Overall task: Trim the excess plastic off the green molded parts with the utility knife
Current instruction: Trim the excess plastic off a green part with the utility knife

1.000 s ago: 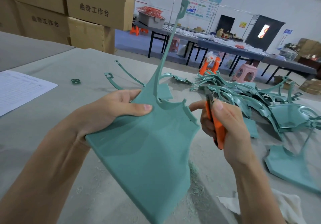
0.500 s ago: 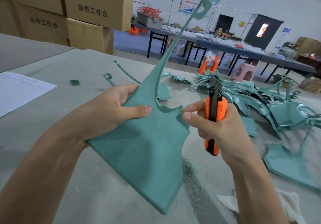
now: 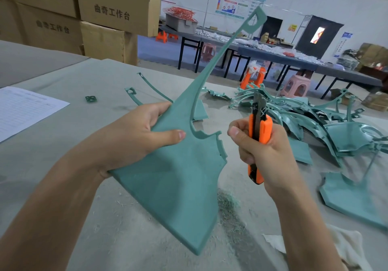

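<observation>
My left hand [image 3: 136, 136] grips a large green molded part [image 3: 178, 182] by its upper left edge, thumb across the face. The part is a broad flat panel with a long thin arm rising to a looped tip at the upper right. My right hand [image 3: 266, 153] holds an orange utility knife [image 3: 259, 132] upright, blade pointing up, a short gap to the right of the part's notched edge. White shavings cling to the blade.
A pile of green molded parts [image 3: 315, 121] lies at the right, with another panel [image 3: 352, 197] nearer me. Thin green strips [image 3: 147, 90] and a small green piece [image 3: 91, 98] lie beyond my left hand. A paper sheet [image 3: 23, 109] sits left, shavings [image 3: 226, 205] and a cloth [image 3: 340, 245] below.
The part's long arm has swung to the right and the panel has tilted. My right hand has turned the knife upright and drawn it away from the part's edge.
</observation>
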`<state>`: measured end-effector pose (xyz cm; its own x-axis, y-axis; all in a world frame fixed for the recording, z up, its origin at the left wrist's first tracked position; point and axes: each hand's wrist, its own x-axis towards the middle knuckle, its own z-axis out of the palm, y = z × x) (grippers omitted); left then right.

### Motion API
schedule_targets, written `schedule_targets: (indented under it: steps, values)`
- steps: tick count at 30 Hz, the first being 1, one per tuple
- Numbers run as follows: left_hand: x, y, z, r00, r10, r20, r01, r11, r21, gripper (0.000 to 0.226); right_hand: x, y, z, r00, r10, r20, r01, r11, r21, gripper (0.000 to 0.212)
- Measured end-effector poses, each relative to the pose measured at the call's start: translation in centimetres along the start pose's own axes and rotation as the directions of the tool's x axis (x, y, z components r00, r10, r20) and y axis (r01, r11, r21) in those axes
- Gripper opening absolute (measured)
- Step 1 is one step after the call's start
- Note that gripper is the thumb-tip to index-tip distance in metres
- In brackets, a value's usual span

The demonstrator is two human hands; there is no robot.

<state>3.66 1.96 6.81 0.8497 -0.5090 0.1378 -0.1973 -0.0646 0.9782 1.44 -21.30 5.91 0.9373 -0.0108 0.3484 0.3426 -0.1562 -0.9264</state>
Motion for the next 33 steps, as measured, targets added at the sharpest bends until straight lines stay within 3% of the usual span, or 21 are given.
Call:
schedule_targets:
  steps: [3,6,10,14,16,21,23,24,29,33]
  values:
    - [0.1,0.0,0.0,1.0,-0.001,-0.024,0.0,1.0,-0.004,0.029,0.3,0.0,-0.7,0.999,0.048,-0.019,-0.046,0.992,0.116,0.028]
    - [0.2,0.0,0.1,0.999,-0.001,-0.047,-0.001,1.0,-0.026,0.029,0.4,0.0,-1.5,0.995,0.088,-0.041,-0.087,0.996,0.013,0.044]
    - [0.3,-0.2,0.0,0.999,-0.014,-0.052,0.01,0.997,-0.073,0.031,0.6,-0.2,-2.1,0.988,0.149,0.041,-0.14,0.976,-0.165,0.02]
    - [0.6,-0.4,0.1,0.998,-0.013,-0.067,0.003,0.99,-0.144,0.031,0.6,0.2,-2.1,0.99,0.132,-0.042,-0.139,0.961,-0.238,0.008]
    - [0.7,-0.6,0.0,0.996,-0.015,-0.087,-0.001,0.985,-0.175,0.031,0.6,0.1,-2.2,0.989,0.141,-0.052,-0.147,0.976,-0.161,0.019]
    - [1.4,-1.4,-0.4,0.984,-0.025,-0.177,-0.034,0.947,-0.319,0.031,0.4,-0.5,-1.5,0.989,0.125,0.076,-0.128,0.991,0.027,0.006]
    - [1.6,-1.9,-0.5,0.981,-0.027,-0.194,-0.051,0.92,-0.388,0.027,0.1,-0.3,-1.1,0.993,0.087,0.085,-0.094,0.993,0.071,0.03]
    - [1.7,-2.1,-0.5,0.982,-0.022,-0.189,-0.06,0.906,-0.42,0.025,0.1,-0.3,-0.9,0.995,0.08,0.064,-0.086,0.992,0.09,0.032]
    - [2.0,-3.1,-0.4,0.991,0.007,-0.133,-0.073,0.863,-0.499,0.037,-0.1,-0.7,-0.1,0.991,0.042,0.126,-0.067,0.978,0.199,0.014]
    - [1.9,-3.4,-0.6,0.994,0.04,-0.103,-0.085,0.872,-0.483,0.042,-0.2,-0.7,0.1,0.977,0.075,0.201,-0.113,0.977,0.183,0.008]
